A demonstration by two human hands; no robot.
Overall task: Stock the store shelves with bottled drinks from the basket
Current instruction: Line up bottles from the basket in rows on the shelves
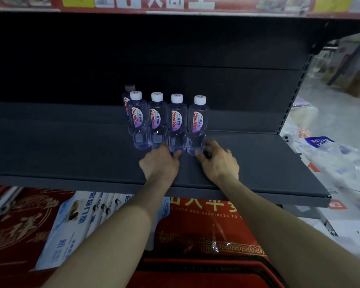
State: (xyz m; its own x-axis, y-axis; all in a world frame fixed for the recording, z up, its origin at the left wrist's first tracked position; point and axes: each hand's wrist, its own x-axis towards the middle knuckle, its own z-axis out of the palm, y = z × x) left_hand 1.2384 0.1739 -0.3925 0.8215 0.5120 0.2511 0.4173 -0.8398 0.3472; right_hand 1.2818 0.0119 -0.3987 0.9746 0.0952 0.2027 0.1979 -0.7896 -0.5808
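Several clear water bottles with white caps and red-lettered labels stand upright in a row on the dark grey shelf (71,154); one more bottle (126,94) stands behind the leftmost. My left hand (161,163) rests on the shelf, its fingertips touching the base of the third bottle (176,121). My right hand (217,161) has its fingers curled around the base of the rightmost bottle (197,121). A red basket (204,271) shows at the bottom edge, below my arms.
Red printed boxes (195,231) and a white-blue pack (71,225) lie on the level under the shelf. Plastic-wrapped goods (330,154) pile up to the right of the shelf's end. A red sign strip (175,3) runs along the shelf above.
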